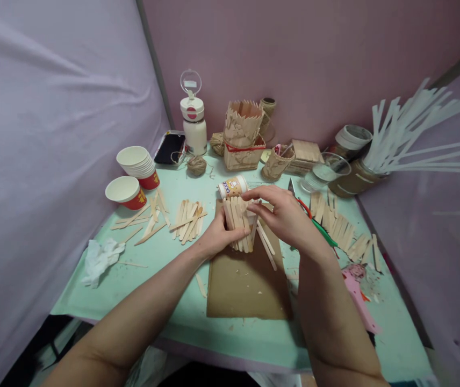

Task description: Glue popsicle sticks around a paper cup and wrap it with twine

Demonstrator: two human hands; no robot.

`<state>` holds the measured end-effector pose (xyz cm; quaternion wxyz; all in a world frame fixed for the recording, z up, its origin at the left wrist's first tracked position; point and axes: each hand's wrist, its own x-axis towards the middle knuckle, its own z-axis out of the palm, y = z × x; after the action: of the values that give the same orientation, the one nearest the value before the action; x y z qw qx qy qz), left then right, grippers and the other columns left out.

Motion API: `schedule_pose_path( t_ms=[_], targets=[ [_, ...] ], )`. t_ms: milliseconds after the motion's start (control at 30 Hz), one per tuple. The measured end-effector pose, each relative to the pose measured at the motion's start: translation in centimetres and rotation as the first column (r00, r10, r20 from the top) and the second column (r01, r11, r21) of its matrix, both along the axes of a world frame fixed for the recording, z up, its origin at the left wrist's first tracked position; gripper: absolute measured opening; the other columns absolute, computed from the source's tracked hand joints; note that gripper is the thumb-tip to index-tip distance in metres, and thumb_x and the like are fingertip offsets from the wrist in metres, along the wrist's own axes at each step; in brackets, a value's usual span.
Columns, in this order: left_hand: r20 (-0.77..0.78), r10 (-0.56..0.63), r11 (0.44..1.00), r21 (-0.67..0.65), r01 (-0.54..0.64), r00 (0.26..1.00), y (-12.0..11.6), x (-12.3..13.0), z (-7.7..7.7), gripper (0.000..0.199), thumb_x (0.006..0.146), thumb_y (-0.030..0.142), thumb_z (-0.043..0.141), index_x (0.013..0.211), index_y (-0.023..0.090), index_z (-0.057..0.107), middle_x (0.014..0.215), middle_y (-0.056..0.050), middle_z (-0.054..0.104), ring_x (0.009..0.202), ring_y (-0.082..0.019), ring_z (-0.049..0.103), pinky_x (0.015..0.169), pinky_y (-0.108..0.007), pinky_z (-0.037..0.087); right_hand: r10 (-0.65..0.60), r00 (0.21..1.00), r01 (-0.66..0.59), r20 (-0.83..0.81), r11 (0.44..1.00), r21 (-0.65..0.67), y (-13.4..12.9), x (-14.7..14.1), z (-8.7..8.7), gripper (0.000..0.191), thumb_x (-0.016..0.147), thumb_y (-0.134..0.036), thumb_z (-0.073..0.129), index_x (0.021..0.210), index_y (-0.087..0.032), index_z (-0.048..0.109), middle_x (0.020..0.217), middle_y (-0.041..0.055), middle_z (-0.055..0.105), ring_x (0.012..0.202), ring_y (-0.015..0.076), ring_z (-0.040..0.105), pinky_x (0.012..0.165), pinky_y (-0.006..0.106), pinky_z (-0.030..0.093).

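Your left hand (215, 235) gripped the stick-clad piece (235, 221), which squeezing risked skewing; whether your right hand (279, 210) pinched anything was unclear.

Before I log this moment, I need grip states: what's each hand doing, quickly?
Left hand: closed, holding the craft-stick piece.
Right hand: loosely curled by its upper part; whether it grips anything cannot be told.

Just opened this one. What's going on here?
The person's left hand holds a piece faced with wooden sticks over a brown board. The right hand is at the piece's upper part; whether its fingertips touch is unclear. A printed cup lies on its side just behind, and a pile of loose sticks lies to the left.
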<state>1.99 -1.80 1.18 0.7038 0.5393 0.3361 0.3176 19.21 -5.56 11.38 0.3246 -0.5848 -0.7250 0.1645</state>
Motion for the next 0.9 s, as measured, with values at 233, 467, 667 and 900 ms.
schedule_pose_path(
  t_ms=[233, 467, 667, 900],
  targets=[
    [-0.028, 0.015, 0.999, 0.049, -0.013, 0.999, 0.0, 0.1, 0.2, 0.078, 0.072, 0.039, 0.083, 0.137, 0.019, 0.045, 0.139, -0.015, 0.058, 0.13, -0.035, 0.055, 0.108, -0.051, 0.044, -0.006, 1.0, 0.006, 0.005, 1.0, 0.004, 0.0, 0.2, -0.1, 0.02, 0.092, -0.014, 0.065, 0.107, -0.025, 0.071, 0.112, 0.0048, 0.075, 0.11, 0.0262, 0.064, 0.098, 0.046, 0.041],
    [-0.208, 0.176, 0.953, 0.279, -0.114, 0.962, -0.3, 0.1, 1.2, 0.074, 0.068, 0.035, 0.082, 0.13, 0.02, 0.044, 0.125, -0.009, 0.064, 0.115, -0.03, 0.062, 0.098, -0.043, 0.05, 0.037, 0.998, -0.037, 0.053, 0.999, -0.017, -0.2, 0.3, 0.0, 0.013, 0.092, -0.018, 0.067, 0.102, -0.025, 0.069, 0.114, 0.006, 0.073, 0.113, 0.0273, 0.06, 0.097, 0.044, 0.038],
    [-0.243, 0.224, 0.94, 0.31, -0.144, 0.944, -0.6, 0.3, 1.2, 0.069, 0.066, 0.034, 0.082, 0.123, 0.021, 0.045, 0.116, -0.006, 0.065, 0.105, -0.026, 0.064, 0.091, -0.039, 0.052, 0.051, 0.993, -0.046, 0.103, 0.998, -0.044, -0.4, -0.1, 0.2, 0.006, 0.09, -0.019, 0.07, 0.091, -0.025, 0.072, 0.102, 0.0043, 0.07, 0.104, 0.0254, 0.056, 0.091, 0.04, 0.036],
    [-0.215, 0.195, 0.937, 0.33, -0.117, 0.957, -0.5, 0.2, 1.0, 0.068, 0.067, 0.033, 0.082, 0.122, 0.021, 0.044, 0.115, -0.005, 0.064, 0.106, -0.025, 0.063, 0.092, -0.038, 0.052, 0.086, 0.99, -0.074, 0.115, 0.992, -0.105, -0.5, -0.3, 0.7, 0.011, 0.092, -0.02, 0.07, 0.081, -0.023, 0.068, 0.091, 0.0021, 0.071, 0.096, 0.0228, 0.054, 0.086, 0.038, 0.029]
  ],
)
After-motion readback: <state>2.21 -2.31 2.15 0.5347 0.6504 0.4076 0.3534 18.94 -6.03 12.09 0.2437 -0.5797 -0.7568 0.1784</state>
